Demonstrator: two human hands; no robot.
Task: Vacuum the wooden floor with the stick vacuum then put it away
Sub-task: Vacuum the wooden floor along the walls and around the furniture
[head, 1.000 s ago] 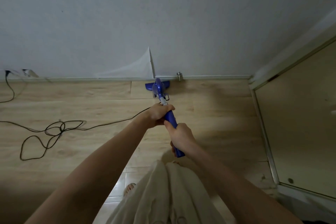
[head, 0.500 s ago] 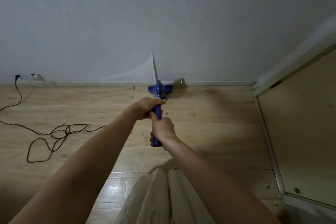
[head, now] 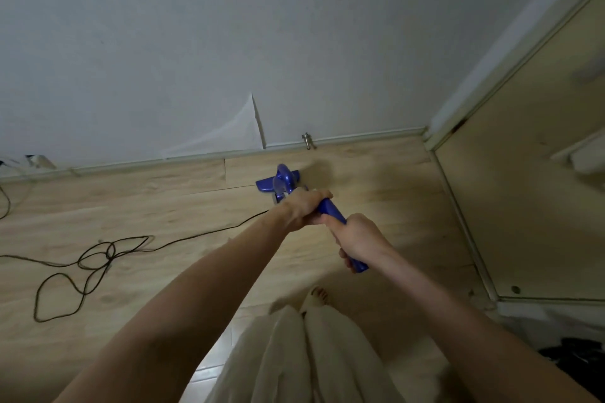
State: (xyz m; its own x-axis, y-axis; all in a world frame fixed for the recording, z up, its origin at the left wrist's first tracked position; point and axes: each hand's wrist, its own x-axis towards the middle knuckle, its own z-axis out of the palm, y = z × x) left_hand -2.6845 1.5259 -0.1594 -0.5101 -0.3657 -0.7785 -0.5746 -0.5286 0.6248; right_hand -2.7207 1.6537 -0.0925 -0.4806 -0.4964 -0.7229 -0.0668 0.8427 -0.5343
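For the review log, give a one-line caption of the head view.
Both hands, left hand ahead of right hand, grip a blue stick vacuum on the wooden floor near the baseboard.

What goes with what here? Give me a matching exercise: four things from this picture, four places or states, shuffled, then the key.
1. stick vacuum
2. black cord
3. wallpaper flap
4. metal doorstop

A. peeling off the wall
B. at the baseboard, right of the flap
C. gripped by left hand and right hand
D. looped on the floor, left

1-C, 2-D, 3-A, 4-B
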